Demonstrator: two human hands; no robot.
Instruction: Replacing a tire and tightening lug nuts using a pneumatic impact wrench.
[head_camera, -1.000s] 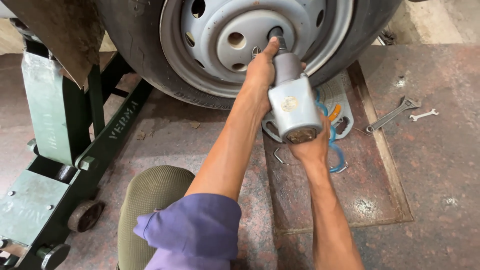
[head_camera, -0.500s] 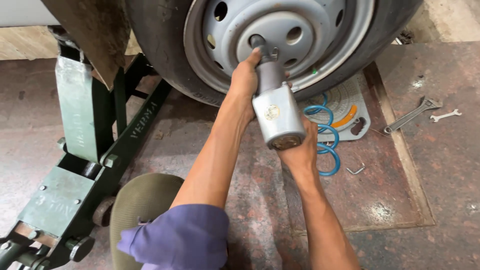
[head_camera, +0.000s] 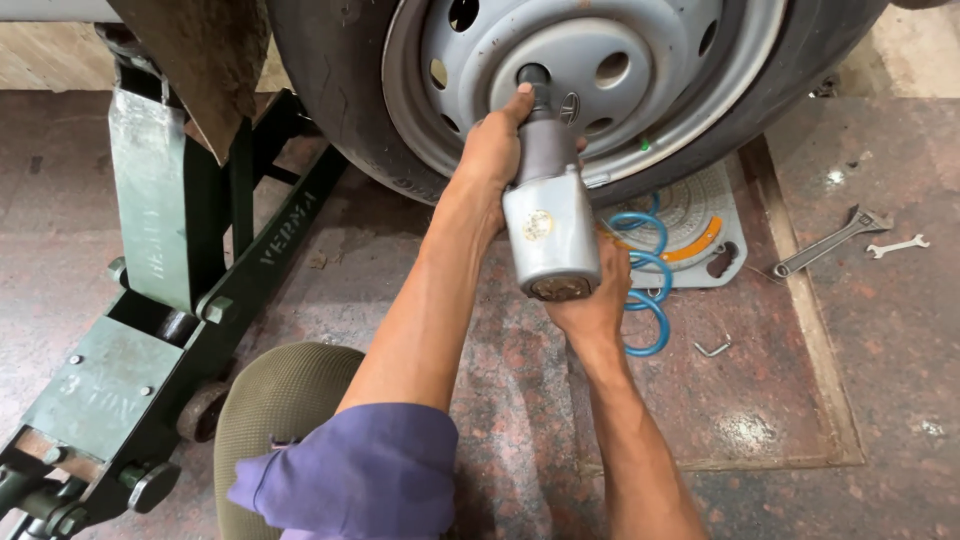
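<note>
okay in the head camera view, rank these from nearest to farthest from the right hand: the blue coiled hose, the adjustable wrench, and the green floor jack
1. Blue coiled hose: just right of the right hand, under the wheel.
2. Adjustable wrench: farther right, on the floor.
3. Green floor jack: far left, farthest.

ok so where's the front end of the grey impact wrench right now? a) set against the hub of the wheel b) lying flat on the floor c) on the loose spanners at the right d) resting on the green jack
a: the grey impact wrench, gripped by the left hand near its nose and the right hand at its rear, points into the centre of the grey steel wheel, well clear of the green jack.
</note>
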